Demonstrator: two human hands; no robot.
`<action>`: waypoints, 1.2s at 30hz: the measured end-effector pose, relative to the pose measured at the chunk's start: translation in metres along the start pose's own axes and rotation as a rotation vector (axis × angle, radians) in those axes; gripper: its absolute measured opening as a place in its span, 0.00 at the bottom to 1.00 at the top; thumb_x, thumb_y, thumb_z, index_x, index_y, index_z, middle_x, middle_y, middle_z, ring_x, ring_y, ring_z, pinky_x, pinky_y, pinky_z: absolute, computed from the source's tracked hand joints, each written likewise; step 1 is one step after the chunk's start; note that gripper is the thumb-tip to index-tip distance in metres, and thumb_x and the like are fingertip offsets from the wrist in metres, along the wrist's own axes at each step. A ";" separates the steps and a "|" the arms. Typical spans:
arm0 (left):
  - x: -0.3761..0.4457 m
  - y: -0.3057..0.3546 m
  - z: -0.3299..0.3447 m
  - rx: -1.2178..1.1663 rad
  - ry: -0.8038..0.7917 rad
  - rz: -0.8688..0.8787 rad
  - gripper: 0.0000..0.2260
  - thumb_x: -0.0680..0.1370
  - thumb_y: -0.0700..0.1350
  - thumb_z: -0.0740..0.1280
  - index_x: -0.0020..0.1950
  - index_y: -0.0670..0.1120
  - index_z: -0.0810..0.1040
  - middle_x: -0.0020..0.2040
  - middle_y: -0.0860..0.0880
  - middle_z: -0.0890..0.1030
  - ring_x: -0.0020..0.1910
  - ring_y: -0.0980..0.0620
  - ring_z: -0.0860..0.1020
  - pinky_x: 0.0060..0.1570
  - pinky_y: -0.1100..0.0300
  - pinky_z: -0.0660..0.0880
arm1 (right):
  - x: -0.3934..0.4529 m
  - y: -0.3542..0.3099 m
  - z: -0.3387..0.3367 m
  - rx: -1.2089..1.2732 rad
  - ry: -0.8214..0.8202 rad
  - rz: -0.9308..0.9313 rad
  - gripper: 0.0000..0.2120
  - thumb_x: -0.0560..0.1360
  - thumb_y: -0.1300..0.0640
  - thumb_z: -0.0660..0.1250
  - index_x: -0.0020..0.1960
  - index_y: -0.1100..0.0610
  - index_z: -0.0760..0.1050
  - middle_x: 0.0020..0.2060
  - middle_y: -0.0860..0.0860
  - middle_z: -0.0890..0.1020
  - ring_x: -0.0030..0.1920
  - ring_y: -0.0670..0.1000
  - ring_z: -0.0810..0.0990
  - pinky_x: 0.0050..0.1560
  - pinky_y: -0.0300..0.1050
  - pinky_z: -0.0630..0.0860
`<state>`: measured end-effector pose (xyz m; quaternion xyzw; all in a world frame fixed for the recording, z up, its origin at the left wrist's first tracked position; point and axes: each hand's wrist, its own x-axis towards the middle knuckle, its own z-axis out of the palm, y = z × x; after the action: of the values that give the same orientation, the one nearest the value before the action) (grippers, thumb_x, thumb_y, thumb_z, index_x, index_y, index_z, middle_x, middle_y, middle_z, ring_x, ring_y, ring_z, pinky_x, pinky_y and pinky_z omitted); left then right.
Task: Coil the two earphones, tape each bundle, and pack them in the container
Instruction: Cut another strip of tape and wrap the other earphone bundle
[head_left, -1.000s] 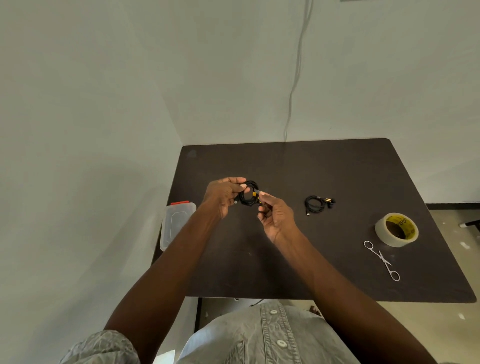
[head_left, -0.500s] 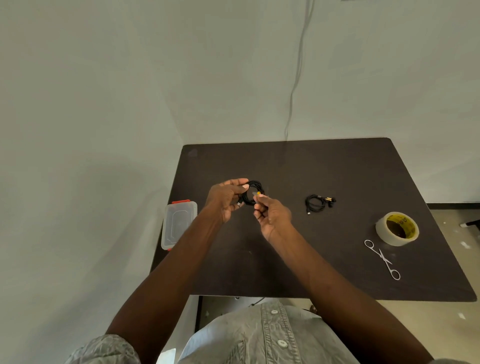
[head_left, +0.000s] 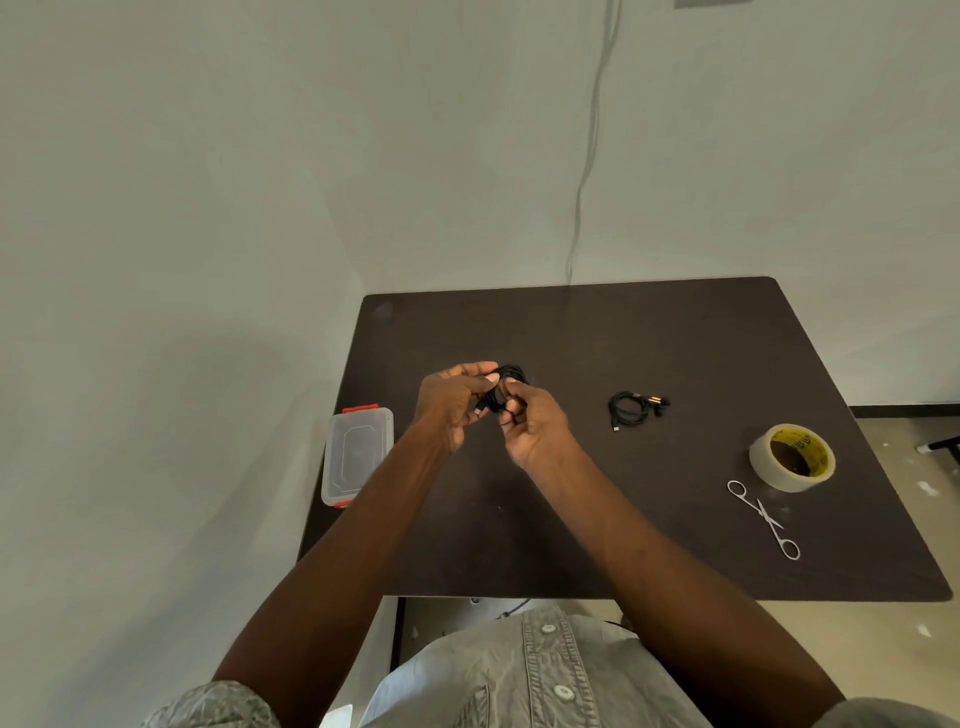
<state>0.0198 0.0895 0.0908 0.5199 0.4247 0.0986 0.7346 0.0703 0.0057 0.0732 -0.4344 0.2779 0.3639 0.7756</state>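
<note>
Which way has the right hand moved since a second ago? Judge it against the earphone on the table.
Yes: the right hand has shifted slightly left, away from the table earphone and closer to the left hand, closing over the bundle.

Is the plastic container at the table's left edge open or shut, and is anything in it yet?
Shut and apparently empty: the container has its clear lid on, and nothing dark shows through it.

Soft, even daylight, sharp throughout; wide-angle bending at the edges, faint shadows on the left wall (head_left: 156, 364).
</note>
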 end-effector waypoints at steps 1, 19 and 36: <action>0.000 0.000 0.001 0.002 0.009 0.014 0.08 0.73 0.33 0.70 0.48 0.44 0.83 0.44 0.48 0.85 0.44 0.53 0.81 0.41 0.59 0.76 | 0.000 0.001 -0.001 0.020 -0.018 0.001 0.03 0.74 0.68 0.69 0.48 0.64 0.77 0.32 0.54 0.78 0.18 0.42 0.71 0.19 0.33 0.67; -0.005 -0.007 0.000 0.208 0.113 0.194 0.02 0.74 0.39 0.71 0.46 0.45 0.83 0.42 0.47 0.84 0.42 0.54 0.81 0.37 0.65 0.76 | -0.004 -0.002 -0.002 0.074 -0.112 -0.007 0.07 0.76 0.69 0.65 0.40 0.63 0.75 0.25 0.51 0.78 0.18 0.42 0.70 0.20 0.34 0.67; -0.010 -0.031 0.008 0.301 0.280 0.547 0.08 0.75 0.37 0.70 0.53 0.44 0.83 0.45 0.51 0.84 0.44 0.59 0.82 0.46 0.68 0.79 | -0.001 -0.003 -0.002 -0.061 -0.063 -0.024 0.00 0.74 0.68 0.67 0.45 0.65 0.76 0.32 0.55 0.79 0.20 0.44 0.71 0.20 0.36 0.68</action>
<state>0.0105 0.0642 0.0705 0.6987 0.3759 0.2987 0.5304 0.0722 0.0023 0.0744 -0.4494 0.2367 0.3764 0.7748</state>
